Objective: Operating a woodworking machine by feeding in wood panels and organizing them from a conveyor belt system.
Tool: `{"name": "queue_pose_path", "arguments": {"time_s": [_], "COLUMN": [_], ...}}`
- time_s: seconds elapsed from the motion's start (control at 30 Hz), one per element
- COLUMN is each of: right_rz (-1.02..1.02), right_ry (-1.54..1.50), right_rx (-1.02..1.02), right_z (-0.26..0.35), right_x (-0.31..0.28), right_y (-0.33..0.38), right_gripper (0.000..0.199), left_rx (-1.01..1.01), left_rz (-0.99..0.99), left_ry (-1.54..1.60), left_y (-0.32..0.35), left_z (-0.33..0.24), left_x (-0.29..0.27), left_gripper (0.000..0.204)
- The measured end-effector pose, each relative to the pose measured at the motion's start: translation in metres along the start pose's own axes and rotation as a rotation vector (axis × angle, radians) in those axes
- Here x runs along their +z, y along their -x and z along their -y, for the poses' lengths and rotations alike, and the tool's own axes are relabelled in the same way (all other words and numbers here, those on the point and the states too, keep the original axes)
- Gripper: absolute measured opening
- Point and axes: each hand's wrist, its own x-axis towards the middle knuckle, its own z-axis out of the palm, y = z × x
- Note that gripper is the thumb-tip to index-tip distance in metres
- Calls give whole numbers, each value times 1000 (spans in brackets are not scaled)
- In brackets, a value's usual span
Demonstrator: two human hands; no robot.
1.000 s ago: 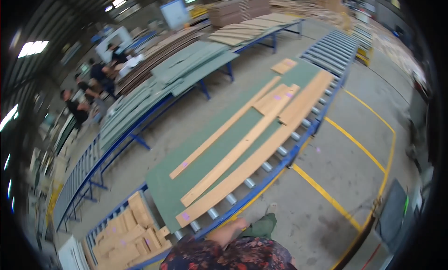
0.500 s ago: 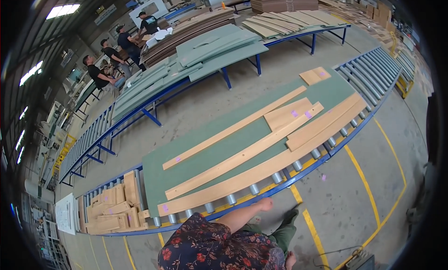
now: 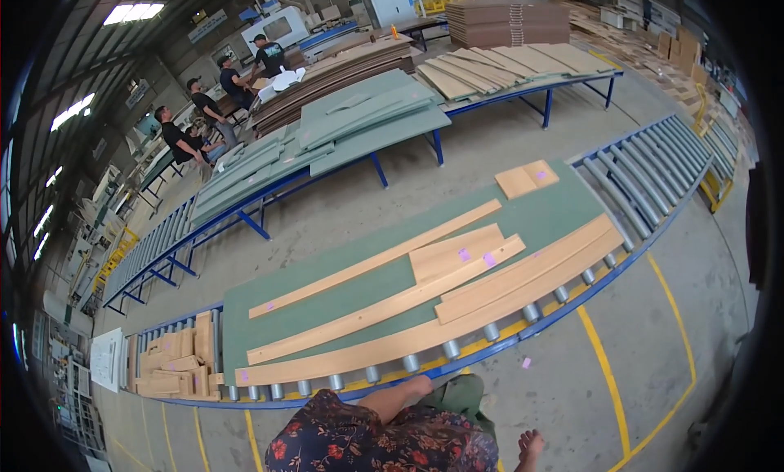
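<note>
My left hand (image 3: pixel 420 385) hangs in front of my body, close to the near rail of a roller conveyor (image 3: pixel 488 341). Its fingers look curled in, and nothing shows in it. Lower right, my right hand (image 3: pixel 531 444) is held out over the floor, fingers loosely apart and holding nothing. On the conveyor lies a large green board (image 3: pixel 327 291). Several light wood pieces rest on it: a long thin strip (image 3: pixel 376 258), a tapered panel (image 3: pixel 445 254), a longer strip (image 3: pixel 384 303), a wide curved strip (image 3: pixel 359 354) along the near edge and a short block (image 3: pixel 514 182) at the far end.
Small wood offcuts (image 3: pixel 175 362) are piled at the conveyor's left end, beside a white sheet (image 3: pixel 108 359). Across the aisle, a second blue-framed line carries green panels (image 3: pixel 359 117) and pale boards (image 3: pixel 482 70). Several people (image 3: pixel 208 104) stand at back left. Yellow lines (image 3: pixel 606 374) mark the floor.
The view has shifted, with the conveyor and boards now lower and further left in it. My left hand has drawn in toward my body; my right hand has swung outward into fuller view.
</note>
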Motion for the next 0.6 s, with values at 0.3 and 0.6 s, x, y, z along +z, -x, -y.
{"name": "queue_pose_path", "arguments": {"time_s": [0.3,0.6], "right_rz": [-32,19], "right_ry": [113,528], "right_rx": [-72,299], "right_z": [124,182], "right_x": [25,-8], "right_y": [-39,-48], "right_gripper": [41,55], "left_rx": [-91,-209], "left_rz": [-260,-254], "left_ry": [129,-68], "left_y": [-160,-286], "left_z": [-211,-271], "left_x": [-147,-225], "left_gripper": [79,117]}}
